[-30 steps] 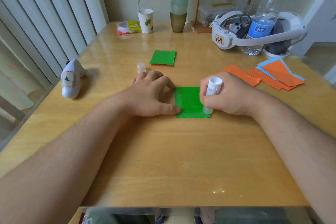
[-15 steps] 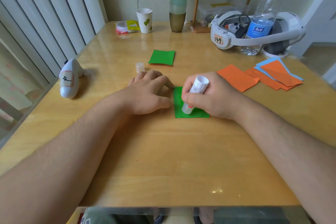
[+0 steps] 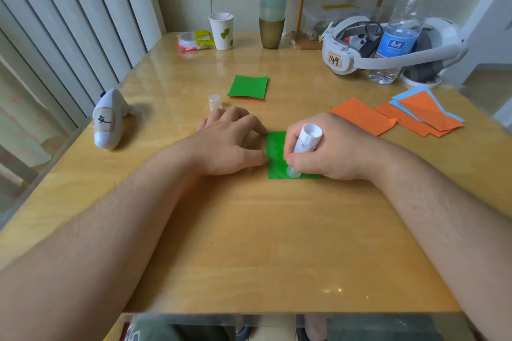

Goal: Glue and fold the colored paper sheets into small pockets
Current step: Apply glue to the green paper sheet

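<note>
white cylindrical glue stick [image 3: 306, 142], flat green paper [image 3: 274, 152]

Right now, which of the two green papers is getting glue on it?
The near green paper, pinned by the left hand while the right hand rubs the glue stick on it. The far green paper lies untouched beyond the cap.

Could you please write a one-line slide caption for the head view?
Right hand rubs a glue stick across a green paper sheet that the left hand pins to the wooden table.
</note>
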Tool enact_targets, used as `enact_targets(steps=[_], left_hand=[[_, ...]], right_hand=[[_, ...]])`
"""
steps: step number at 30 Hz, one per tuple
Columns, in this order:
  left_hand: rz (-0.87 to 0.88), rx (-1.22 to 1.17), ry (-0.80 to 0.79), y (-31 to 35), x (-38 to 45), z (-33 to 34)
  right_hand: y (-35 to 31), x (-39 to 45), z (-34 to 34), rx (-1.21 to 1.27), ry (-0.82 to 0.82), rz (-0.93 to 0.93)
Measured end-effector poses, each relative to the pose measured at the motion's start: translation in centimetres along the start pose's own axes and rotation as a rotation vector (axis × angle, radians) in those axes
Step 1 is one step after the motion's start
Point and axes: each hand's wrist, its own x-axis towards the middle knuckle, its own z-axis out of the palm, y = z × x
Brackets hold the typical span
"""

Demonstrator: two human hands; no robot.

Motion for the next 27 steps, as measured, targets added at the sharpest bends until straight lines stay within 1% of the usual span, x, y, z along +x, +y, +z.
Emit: enact_targets(steps=[8,14,17,19,21,23,27], left_hand=[[0.023,0.020,-0.008,-0.4,0.2,0.0],[0.018,0.028,-0.007,-0.3,0.2,0.0],[0.016,0.026,-0.015,-0.3,0.2,-0.1],[0.014,0.024,-0.018,-0.3,0.2,-0.1],[0.013,0.028,-0.016,-0.3,0.2,-0.1],[0.012,0.026,-0.015,-0.2,0.1,0.0],[0.000,-0.017,-0.022,-0.1,0.0,-0.2]], right_hand=[[1.1,-0.4,-1.3,-0.006,0.006,0.053],[1.3,-0.3,-1.5,-0.035,0.000,0.037],[1.6,-0.2,-1.5,0.014,0.093,-0.004],[1.7,-0.1,-1.6,0.118,0.177,-0.048],[1.3,0.0,-1.4,0.213,0.219,-0.082],[0.7,0.1,-0.7,0.223,0.199,-0.109],[-0.1,0.5,1.0,0.153,0.082,-0.114]])
